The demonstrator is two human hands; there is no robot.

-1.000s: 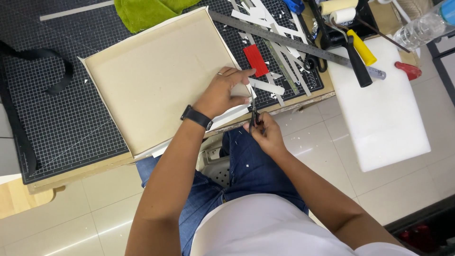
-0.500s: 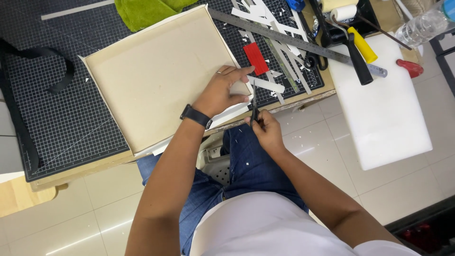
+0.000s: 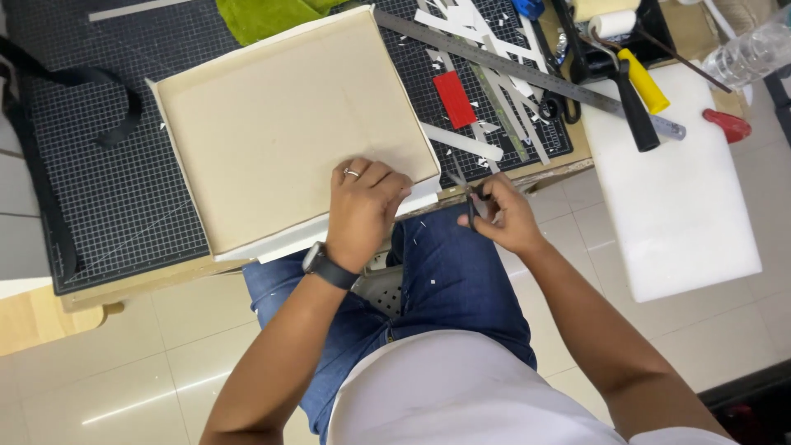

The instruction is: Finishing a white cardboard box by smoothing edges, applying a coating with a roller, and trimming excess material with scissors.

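Observation:
A shallow beige cardboard box (image 3: 280,124) with white edging lies on a black gridded cutting mat (image 3: 107,189). My left hand (image 3: 367,206), with a ring and a dark wristwatch, rests on the box's near edge close to its right corner, fingers curled on the board. Just right of that corner my right hand (image 3: 504,216) is closed around a small dark cutting tool (image 3: 474,202), held over the table edge above my lap.
Beyond the box lie a long steel ruler (image 3: 527,66), a red card piece (image 3: 455,99) and several white paper strips (image 3: 494,91). A white slab (image 3: 676,198) juts out on the right with a yellow-handled tool (image 3: 644,81). A green cloth (image 3: 264,16) and a black strap (image 3: 74,82) lie on the mat.
My left hand has slid a little left along the box's near edge, away from the corner. My right hand with the tool has moved slightly right of the corner.

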